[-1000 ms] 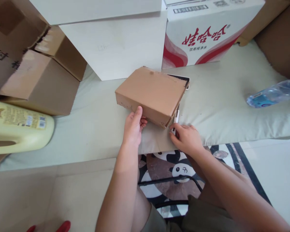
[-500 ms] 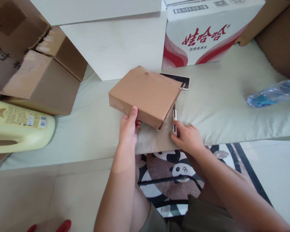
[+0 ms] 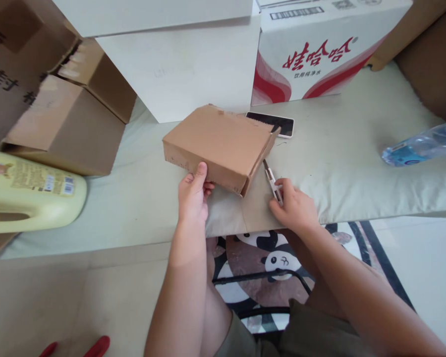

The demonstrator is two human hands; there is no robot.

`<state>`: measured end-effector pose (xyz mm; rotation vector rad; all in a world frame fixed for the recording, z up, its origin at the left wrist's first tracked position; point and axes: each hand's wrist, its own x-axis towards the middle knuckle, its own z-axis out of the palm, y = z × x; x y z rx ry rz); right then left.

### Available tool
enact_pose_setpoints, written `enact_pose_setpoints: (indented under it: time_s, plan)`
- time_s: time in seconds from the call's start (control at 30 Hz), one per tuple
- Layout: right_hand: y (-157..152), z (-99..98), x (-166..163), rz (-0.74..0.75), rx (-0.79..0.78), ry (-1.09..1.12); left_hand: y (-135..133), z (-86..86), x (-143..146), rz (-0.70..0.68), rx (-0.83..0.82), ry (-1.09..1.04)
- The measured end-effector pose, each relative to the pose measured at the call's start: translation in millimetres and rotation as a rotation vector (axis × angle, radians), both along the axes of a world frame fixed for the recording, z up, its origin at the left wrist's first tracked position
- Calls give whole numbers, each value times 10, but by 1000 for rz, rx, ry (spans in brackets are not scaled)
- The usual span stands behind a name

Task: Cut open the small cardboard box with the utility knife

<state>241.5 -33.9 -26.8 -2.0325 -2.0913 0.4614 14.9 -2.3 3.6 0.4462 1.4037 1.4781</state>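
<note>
**Operator A:** Broadly, what occupies the surface, from the largest item down?

**Operator B:** A pale cushioned surface point(image 3: 357, 163) carries everything. At the back stands a large white carton point(image 3: 186, 64), and beside it a red-and-white drinking-water case point(image 3: 319, 54). Brown corrugated cartons point(image 3: 59, 124) are stacked at the left, with a yellow plastic jug point(image 3: 29, 198) lying on its side in front of them. A clear water bottle point(image 3: 423, 144) lies on its side at the far right.

**Operator A:** And the item being handled?

**Operator B:** A flat brown cardboard box point(image 3: 219, 144) sits near the front edge, its near side raised off the surface. The left hand point(image 3: 193, 198) is closed on that near edge, thumb on top and fingers under; this grip appears to account for the tilt. The box's right end flap hangs slightly open.

**Operator A:** The other hand?

**Operator B:** The right hand point(image 3: 295, 210) is closed around a small utility knife point(image 3: 272, 179) resting on the surface, its tip pointing toward the box's open right end, just beside it. Whether the blade is extended cannot be determined.

**Operator A:** Anything smaller?

**Operator B:** A smartphone point(image 3: 273, 123) lies screen-up behind the box, just beside its far corner.
</note>
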Motion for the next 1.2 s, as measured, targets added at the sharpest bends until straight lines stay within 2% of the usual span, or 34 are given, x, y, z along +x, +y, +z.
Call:
enact_pose_setpoints:
  time_s: [0.2,0.37,0.57,0.73,0.93,1.07,1.2]
  plan:
    - [25,2,63,-5,36,141,-3,26,-17,46,42,6]
    - [28,8,66,-11,5,148,11,-16,-44,87,46,10]
    - [34,14,100,-31,28,272,29,-55,-80,136,-45,15]
    - [26,-1,78,9,37,214,31,-73,2,107,-118,74]
    - [27,3,63,15,23,222,21,20,107,145,-167,91]
    - [38,-6,89,-7,-3,283,15,64,68,140,-132,11]
    - [51,27,116,-88,26,324,15,32,35,130,-45,-47]
